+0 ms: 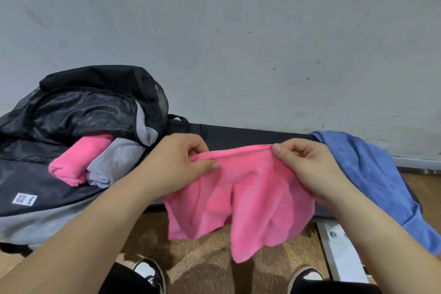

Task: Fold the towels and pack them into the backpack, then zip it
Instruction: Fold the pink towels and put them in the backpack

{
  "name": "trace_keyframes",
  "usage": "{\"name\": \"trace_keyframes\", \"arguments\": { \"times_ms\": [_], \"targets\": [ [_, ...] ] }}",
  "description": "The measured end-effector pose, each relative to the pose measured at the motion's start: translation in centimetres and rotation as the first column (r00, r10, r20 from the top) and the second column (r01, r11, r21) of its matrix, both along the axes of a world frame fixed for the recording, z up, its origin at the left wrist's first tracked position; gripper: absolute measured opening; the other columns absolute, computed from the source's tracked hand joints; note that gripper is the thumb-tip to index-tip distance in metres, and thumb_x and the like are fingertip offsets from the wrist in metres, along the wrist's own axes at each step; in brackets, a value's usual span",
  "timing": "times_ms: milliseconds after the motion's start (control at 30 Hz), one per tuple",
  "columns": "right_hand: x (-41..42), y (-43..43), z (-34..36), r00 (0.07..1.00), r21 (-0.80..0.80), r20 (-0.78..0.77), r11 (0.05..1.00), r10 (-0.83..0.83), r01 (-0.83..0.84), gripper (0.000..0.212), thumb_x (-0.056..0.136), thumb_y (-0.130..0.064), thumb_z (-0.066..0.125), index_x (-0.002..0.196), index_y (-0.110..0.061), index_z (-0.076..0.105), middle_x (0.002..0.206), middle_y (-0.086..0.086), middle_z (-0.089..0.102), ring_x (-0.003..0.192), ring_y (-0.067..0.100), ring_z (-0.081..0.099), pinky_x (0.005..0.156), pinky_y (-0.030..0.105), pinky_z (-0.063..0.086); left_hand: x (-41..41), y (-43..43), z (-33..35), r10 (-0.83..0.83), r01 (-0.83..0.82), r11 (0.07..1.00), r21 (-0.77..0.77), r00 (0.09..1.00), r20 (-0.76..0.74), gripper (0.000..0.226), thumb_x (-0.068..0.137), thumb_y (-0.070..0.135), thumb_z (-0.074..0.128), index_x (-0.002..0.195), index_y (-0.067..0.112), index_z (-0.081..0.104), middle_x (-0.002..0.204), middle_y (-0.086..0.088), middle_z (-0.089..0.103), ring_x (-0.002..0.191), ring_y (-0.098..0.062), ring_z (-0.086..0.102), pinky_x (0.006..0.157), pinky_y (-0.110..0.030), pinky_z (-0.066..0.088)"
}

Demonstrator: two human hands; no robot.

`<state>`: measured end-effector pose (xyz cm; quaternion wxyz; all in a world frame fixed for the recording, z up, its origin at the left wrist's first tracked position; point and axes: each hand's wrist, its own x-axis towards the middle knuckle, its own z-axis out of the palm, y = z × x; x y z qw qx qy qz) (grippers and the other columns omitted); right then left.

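A pink towel (248, 196) hangs in the air over the table's front edge, doubled along its top. My left hand (176, 162) pinches its upper left corner and my right hand (307, 164) pinches its upper right corner. At the left lies a black and grey backpack (78, 107), unzipped and gaping. A folded pink towel (74, 160) and a folded grey towel (117, 162) stick out of its opening side by side. A blue towel (377, 174) lies crumpled at the right, draped over the table edge.
The dark table top (250, 136) stands against a scuffed pale wall (238, 43). A white metal table leg (341, 250) runs down at the lower right. My two shoes show on the brown floor (202, 260) below the towel.
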<state>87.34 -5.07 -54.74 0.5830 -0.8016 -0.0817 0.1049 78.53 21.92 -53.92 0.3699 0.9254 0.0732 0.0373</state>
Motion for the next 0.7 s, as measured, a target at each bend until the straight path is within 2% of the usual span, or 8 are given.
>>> {"name": "trace_keyframes", "arguments": {
  "times_ms": [67, 167, 333, 400, 467, 533, 600, 700],
  "targets": [
    [0.8, -0.5, -0.4, 0.997, -0.019, 0.003, 0.997, -0.071, 0.071, 0.027, 0.092, -0.029, 0.077, 0.08, -0.005, 0.075, 0.075, 0.02, 0.065, 0.072, 0.016, 0.056, 0.072, 0.034, 0.046, 0.3, 0.4, 0.3, 0.065, -0.065, 0.998, -0.027, 0.998, 0.01, 0.026, 0.077, 0.041, 0.089, 0.074, 0.025, 0.069, 0.071, 0.006, 0.07, 0.065, -0.005, 0.061, 0.058, -0.022, 0.045],
    [1.3, -0.6, -0.9, 0.995, -0.068, 0.049, 0.994, -0.085, 0.088, 0.024, 0.092, -0.027, 0.078, 0.079, -0.007, 0.078, 0.087, 0.026, 0.07, 0.072, 0.014, 0.056, 0.07, 0.03, 0.047, 0.7, 0.2, 0.7, 0.159, -0.159, 0.95, -0.268, 0.987, -0.019, 0.026, 0.076, 0.033, 0.092, 0.08, 0.017, 0.072, 0.075, 0.002, 0.072, 0.064, -0.003, 0.062, 0.058, -0.019, 0.047],
    [1.4, -0.3, -1.4, 0.986, -0.042, 0.117, 0.992, -0.117, 0.123, 0.023, 0.092, -0.026, 0.078, 0.076, -0.009, 0.077, 0.081, 0.025, 0.07, 0.069, 0.013, 0.055, 0.065, 0.025, 0.046, 1.0, 0.1, 0.9, 0.198, -0.195, 0.731, -0.654, 0.978, -0.07, 0.032, 0.087, 0.026, 0.084, 0.099, -0.002, 0.073, 0.098, -0.031, 0.073, 0.081, -0.026, 0.068, 0.08, -0.041, 0.055],
    [1.0, -0.1, -1.2, 0.988, 0.008, 0.099, 0.993, -0.121, 0.121, 0.024, 0.092, -0.027, 0.078, 0.075, -0.011, 0.077, 0.073, 0.019, 0.068, 0.068, 0.012, 0.054, 0.068, 0.031, 0.046, 1.2, 0.0, 0.5, 0.212, -0.191, 0.683, -0.706, 0.975, -0.058, 0.03, 0.096, 0.027, 0.075, 0.097, -0.003, 0.071, 0.089, -0.029, 0.069, 0.082, -0.029, 0.063, 0.08, -0.043, 0.051],
    [0.3, 0.6, -1.0, 0.988, 0.034, 0.108, 0.994, -0.109, 0.106, 0.023, 0.093, -0.028, 0.078, 0.077, -0.012, 0.077, 0.077, 0.017, 0.071, 0.071, 0.012, 0.057, 0.072, 0.038, 0.05, 1.1, -0.8, 0.0, 0.22, -0.158, 0.744, -0.649, 0.975, 0.015, 0.023, 0.1, 0.024, 0.07, 0.086, 0.006, 0.072, 0.078, -0.013, 0.064, 0.076, -0.022, 0.057, 0.071, -0.031, 0.047],
    [-0.6, 1.4, -0.6, 0.987, 0.022, 0.144, 0.998, -0.067, 0.064, 0.02, 0.094, -0.025, 0.076, 0.079, -0.012, 0.078, 0.083, 0.017, 0.074, 0.074, 0.01, 0.06, 0.075, 0.04, 0.055, 0.7, -2.2, -0.3, 0.163, -0.084, 0.891, -0.446, 0.976, 0.142, 0.017, 0.098, 0.021, 0.072, 0.081, 0.016, 0.075, 0.073, 0.003, 0.068, 0.069, -0.014, 0.058, 0.063, -0.022, 0.047],
    [-1.9, 2.3, -0.1, 0.984, -0.007, 0.177, 1.0, -0.009, 0.011, 0.02, 0.095, -0.019, 0.073, 0.076, -0.013, 0.078, 0.08, 0.011, 0.075, 0.07, 0.007, 0.06, 0.071, 0.034, 0.053, 0.3, -4.0, -0.3, 0.086, -0.009, 0.954, -0.301, 0.966, 0.243, 0.008, 0.092, 0.019, 0.077, 0.087, 0.025, 0.078, 0.081, 0.011, 0.074, 0.076, -0.005, 0.067, 0.073, -0.022, 0.054],
    [-3.1, 3.2, 0.5, 0.976, -0.062, 0.204, 0.996, 0.072, -0.06, 0.02, 0.096, -0.016, 0.069, 0.077, -0.017, 0.077, 0.079, 0.005, 0.076, 0.07, 0.016, 0.066, 0.07, 0.03, 0.054, 0.2, -6.2, -0.6, 0.009, 0.099, 0.948, -0.304, 0.943, 0.333, 0.008, 0.089, 0.013, 0.08, 0.091, 0.021, 0.079, 0.092, 0.008, 0.075, 0.088, -0.014, 0.071, 0.082, -0.033, 0.057]
  ]
}}
